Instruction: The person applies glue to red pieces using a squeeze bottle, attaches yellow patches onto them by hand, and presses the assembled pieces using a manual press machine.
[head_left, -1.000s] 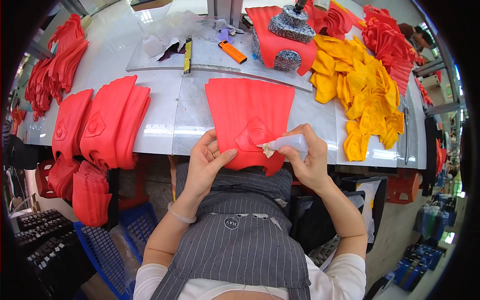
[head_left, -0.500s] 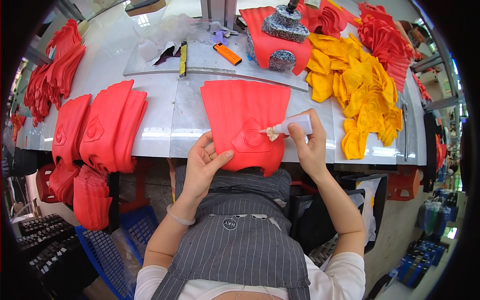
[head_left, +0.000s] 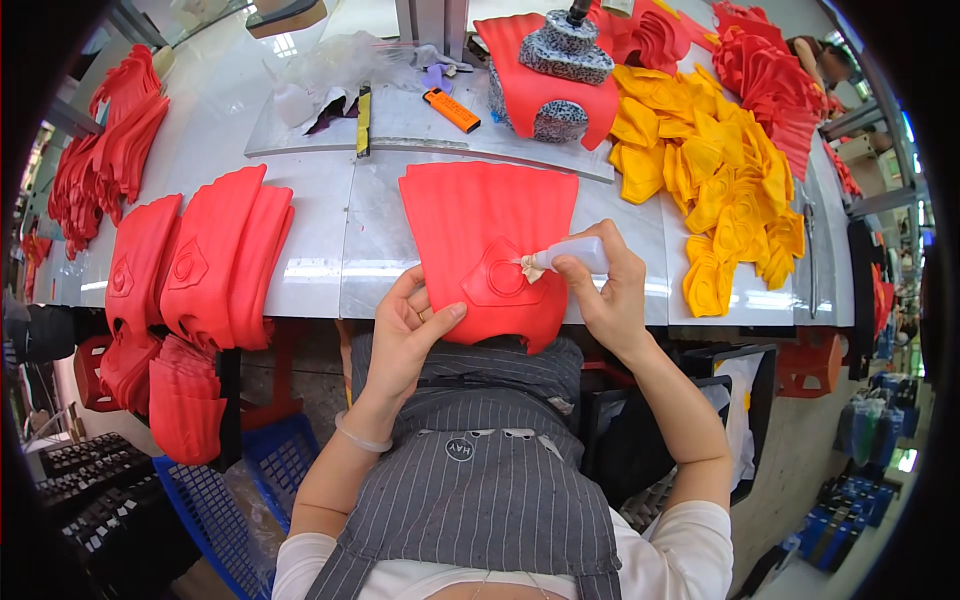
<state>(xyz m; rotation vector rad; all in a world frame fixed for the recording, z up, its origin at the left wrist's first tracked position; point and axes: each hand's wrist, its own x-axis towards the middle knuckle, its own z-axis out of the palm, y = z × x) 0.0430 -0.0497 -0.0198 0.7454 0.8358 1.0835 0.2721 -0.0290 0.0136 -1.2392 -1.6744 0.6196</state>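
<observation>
A red ribbed cape-shaped piece [head_left: 480,220] with a raised round emblem lies over the table's front edge before me. My left hand [head_left: 412,325] pinches its lower left side, thumb on top and fingers underneath. In my right hand [head_left: 608,285] is a small translucent squeeze bottle [head_left: 575,256], held tilted so its nozzle points left. Something cream-coloured is wrapped round the base of the nozzle. The tip is at the upper part of the emblem's ring; whether it touches I cannot tell.
Stacks of similar red pieces [head_left: 225,255] hang over the table edge at left. Yellow moulded pieces [head_left: 715,170] are heaped at right. Behind stand a speckled grey form [head_left: 565,60] draped in red, an orange utility knife [head_left: 452,110] and crumpled clear plastic [head_left: 345,65].
My right hand has shifted slightly left, moving the bottle's nozzle from the ring's right part toward its top. My left hand and the red piece stay nearly in place.
</observation>
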